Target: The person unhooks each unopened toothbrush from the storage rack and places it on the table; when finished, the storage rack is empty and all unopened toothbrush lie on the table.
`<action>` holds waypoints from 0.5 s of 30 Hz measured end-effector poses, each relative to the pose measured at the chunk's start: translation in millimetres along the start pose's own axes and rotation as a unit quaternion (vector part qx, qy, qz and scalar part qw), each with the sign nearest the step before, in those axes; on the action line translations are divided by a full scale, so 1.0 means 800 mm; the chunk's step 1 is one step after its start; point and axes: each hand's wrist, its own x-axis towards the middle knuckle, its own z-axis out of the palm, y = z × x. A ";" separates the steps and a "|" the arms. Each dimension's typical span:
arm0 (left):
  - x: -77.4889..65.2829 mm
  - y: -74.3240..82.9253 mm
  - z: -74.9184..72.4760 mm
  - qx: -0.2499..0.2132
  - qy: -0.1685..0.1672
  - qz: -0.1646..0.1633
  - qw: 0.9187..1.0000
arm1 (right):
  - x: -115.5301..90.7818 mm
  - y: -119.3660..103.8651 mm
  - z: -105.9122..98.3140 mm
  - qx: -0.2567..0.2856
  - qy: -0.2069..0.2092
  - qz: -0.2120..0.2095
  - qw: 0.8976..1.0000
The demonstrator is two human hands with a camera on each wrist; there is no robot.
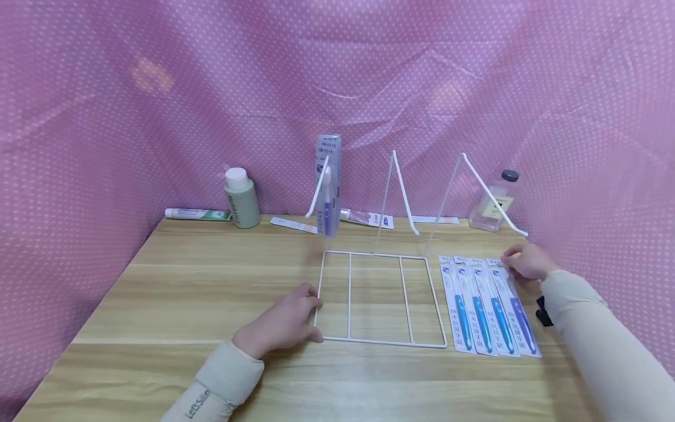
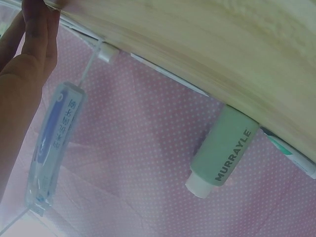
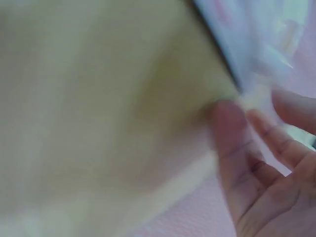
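Note:
A white wire display rack (image 1: 384,341) stands on the table with three prongs. Beside its left front corner is my left hand (image 1: 282,321), fingers at the left bar and thumb near the front corner. On the left prong hang packaged toothbrushes (image 1: 328,193), a purple one in front. To the rack's right, several packaged toothbrushes lie flat in a row, three blue (image 1: 482,322) and a purple toothbrush (image 1: 522,322) rightmost. My right hand (image 1: 529,262) is at the top end of that purple one's package. In the right wrist view its thumb and fingers (image 3: 229,123) look apart near a blurred package corner.
Along the back stand a green bottle (image 1: 244,202) with a white cap and a clear bottle (image 1: 493,202) with a black cap. Toothpaste tubes (image 1: 197,214) and thin boxes (image 1: 294,224) lie there too. A pink dotted curtain (image 1: 263,105) surrounds the wooden table (image 1: 211,281).

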 end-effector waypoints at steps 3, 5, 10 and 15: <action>0.003 0.001 0.002 0.002 -0.005 0.004 1.000 | -0.028 -0.017 -0.016 0.014 0.029 -0.047 0.998; 0.004 0.002 0.002 0.001 -0.007 0.005 1.000 | -0.053 -0.040 -0.020 0.032 0.059 -0.089 0.994; 0.004 0.005 0.000 0.000 -0.010 -0.002 1.000 | -0.127 -0.115 0.014 0.040 0.062 -0.210 0.975; 0.003 0.007 -0.001 0.001 -0.010 -0.013 1.000 | -0.169 -0.172 0.098 -0.119 -0.017 -0.285 0.951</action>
